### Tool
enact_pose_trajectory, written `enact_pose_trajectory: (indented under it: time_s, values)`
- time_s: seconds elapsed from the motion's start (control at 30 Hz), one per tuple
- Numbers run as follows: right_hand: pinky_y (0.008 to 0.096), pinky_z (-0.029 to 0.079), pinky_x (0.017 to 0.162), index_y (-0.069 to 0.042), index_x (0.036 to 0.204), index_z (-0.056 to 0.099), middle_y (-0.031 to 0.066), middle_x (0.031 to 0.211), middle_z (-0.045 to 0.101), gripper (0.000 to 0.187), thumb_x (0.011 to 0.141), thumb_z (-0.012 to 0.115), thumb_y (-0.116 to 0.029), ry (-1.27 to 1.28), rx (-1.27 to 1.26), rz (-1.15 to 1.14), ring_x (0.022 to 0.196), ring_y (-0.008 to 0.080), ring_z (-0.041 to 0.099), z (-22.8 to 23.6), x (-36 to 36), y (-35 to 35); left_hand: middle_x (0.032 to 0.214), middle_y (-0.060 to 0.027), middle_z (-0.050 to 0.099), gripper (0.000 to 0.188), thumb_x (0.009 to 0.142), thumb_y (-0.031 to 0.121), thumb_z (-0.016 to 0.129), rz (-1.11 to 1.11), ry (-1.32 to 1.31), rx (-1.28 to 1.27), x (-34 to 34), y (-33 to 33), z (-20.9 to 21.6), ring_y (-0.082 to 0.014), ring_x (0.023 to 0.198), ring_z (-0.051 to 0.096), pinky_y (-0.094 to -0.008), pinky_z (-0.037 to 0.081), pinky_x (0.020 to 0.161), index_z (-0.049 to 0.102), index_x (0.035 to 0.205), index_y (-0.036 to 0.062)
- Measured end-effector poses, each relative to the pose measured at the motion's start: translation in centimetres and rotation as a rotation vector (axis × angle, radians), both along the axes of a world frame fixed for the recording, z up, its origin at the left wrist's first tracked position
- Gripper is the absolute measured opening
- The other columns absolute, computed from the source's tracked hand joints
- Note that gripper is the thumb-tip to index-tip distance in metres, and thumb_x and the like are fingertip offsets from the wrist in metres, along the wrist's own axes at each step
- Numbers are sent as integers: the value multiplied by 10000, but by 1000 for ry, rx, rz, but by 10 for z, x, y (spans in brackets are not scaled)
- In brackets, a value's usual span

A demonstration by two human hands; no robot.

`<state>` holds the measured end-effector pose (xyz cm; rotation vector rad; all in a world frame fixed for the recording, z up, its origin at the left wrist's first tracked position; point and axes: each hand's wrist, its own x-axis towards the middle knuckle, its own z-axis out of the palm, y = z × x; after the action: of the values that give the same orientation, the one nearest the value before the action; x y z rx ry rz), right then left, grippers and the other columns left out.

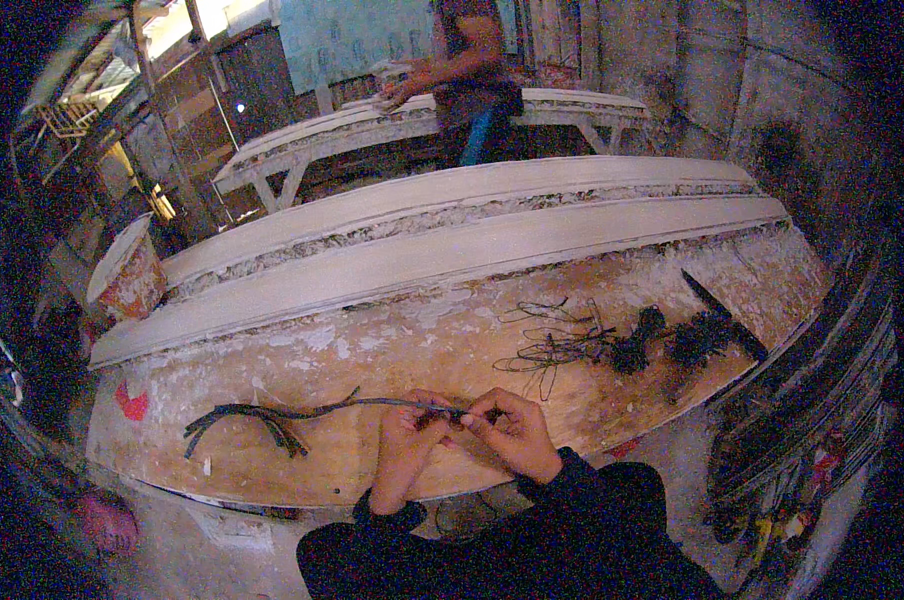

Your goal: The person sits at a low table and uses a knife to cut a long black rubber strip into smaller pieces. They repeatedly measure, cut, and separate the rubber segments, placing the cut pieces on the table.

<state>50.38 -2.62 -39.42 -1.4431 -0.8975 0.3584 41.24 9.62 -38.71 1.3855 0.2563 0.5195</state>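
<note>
Wire bundle [272,412], dark | left hand [408,428] pinching it | right hand [515,430] pinching its end | pink object [110,522]: marks unreadable

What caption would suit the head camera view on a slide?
Left hand and right hand hold a dark strand over a stained tabletop, near thin dark loops.

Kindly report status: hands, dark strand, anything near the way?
Left hand, right hand: closed on dark strand. Strand trails left. Dark tangle close, to the right.

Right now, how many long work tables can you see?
2: a brown, white-smeared wooden table beneath your left hand and right hand, and a whitish trestle table behind it, where another person stands. Dark edges may hide more.
</note>
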Motion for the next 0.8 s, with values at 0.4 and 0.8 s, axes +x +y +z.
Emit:
enact_pose_trajectory:
  time_s: [0.4,0.8]
  values:
    - [220,392,615,-27,757,546,15,721,557,83,768,596,-92,34,-27,-9,680,79,500,6,0,-1,774,-51,596,127,760,23,520,-20,89,-140,0,5,-7,-126,635,577,-229,464,495,548,883,36]
    - [205,379,628,-38,762,539,2,716,548,97,776,602,-110,67,18,48,688,64,492,-2,2,0,721,-61,598,83,794,102,550,29,71,-149,-2,-1,2,-140,600,586,-247,466,496,548,809,21]
